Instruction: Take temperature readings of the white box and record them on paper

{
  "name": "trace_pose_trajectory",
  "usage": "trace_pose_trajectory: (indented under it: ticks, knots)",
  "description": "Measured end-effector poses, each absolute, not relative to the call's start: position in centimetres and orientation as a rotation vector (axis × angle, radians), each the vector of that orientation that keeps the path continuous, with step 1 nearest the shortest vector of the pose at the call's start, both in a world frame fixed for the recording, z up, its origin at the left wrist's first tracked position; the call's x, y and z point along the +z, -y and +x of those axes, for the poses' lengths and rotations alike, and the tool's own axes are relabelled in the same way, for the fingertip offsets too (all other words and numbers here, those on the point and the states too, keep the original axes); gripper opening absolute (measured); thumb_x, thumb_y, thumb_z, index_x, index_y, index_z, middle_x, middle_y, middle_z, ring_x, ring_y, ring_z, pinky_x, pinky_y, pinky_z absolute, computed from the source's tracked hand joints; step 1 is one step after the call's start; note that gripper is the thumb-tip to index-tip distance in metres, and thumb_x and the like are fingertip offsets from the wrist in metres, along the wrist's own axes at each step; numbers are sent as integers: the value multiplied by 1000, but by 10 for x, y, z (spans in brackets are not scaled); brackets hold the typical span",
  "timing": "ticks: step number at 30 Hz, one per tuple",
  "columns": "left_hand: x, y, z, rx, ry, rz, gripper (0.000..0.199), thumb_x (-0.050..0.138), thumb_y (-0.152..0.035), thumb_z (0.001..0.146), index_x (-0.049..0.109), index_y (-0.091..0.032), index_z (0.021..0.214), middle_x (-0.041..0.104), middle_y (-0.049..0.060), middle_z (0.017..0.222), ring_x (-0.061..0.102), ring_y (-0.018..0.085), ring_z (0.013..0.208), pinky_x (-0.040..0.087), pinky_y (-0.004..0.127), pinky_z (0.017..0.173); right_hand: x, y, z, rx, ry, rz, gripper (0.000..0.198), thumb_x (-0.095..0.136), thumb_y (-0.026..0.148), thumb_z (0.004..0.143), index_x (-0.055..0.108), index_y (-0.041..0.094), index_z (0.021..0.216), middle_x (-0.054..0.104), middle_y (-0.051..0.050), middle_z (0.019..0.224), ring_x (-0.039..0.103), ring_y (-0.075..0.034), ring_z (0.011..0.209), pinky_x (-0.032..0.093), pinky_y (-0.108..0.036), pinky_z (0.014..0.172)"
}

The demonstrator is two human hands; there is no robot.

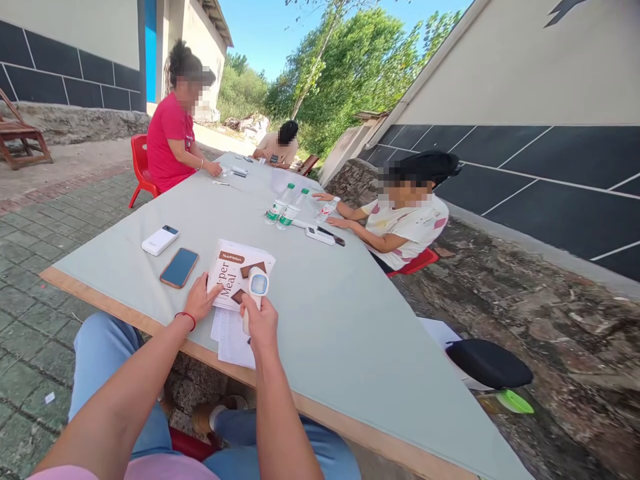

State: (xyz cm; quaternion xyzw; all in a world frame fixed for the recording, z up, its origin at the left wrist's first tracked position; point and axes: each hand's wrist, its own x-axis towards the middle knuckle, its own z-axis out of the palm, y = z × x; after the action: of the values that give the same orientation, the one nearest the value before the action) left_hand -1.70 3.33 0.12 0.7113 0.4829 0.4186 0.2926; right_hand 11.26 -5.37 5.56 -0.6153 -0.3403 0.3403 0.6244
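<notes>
At the near edge of the table, my left hand [201, 300] grips the lower left side of a white and brown box [231, 268] printed "NutriMotion" and "Meal". Fingers wrapped round its handle, my right hand [262, 323] holds a white handheld device [259, 283] with a rounded head and a small pale-blue window. The device's head is in front of the box's right side and hides part of it. Whether the two touch I cannot tell. Printed paper sheets [235, 337] lie under the box and my right hand.
Left of the box are a phone [179, 268] and a white power bank [160, 240]. Two water bottles [286, 210] stand farther up the grey-topped table [345, 333]. Several people sit around it. A black case [490, 363] is beyond the right edge.
</notes>
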Motion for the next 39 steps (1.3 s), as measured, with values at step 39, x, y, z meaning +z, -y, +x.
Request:
trace_pose_trajectory:
  ticks: [39]
  knots:
    - [1,-35,-20,1213,-1209,1825,58,64,-46,81,45,-19,130,57,12,124,53,28,117,41,42,102,-22,111,299,63,1145,-2606,44,55,39,82,64,19,121,64,-19,110,61,-33,98,45,-42,76]
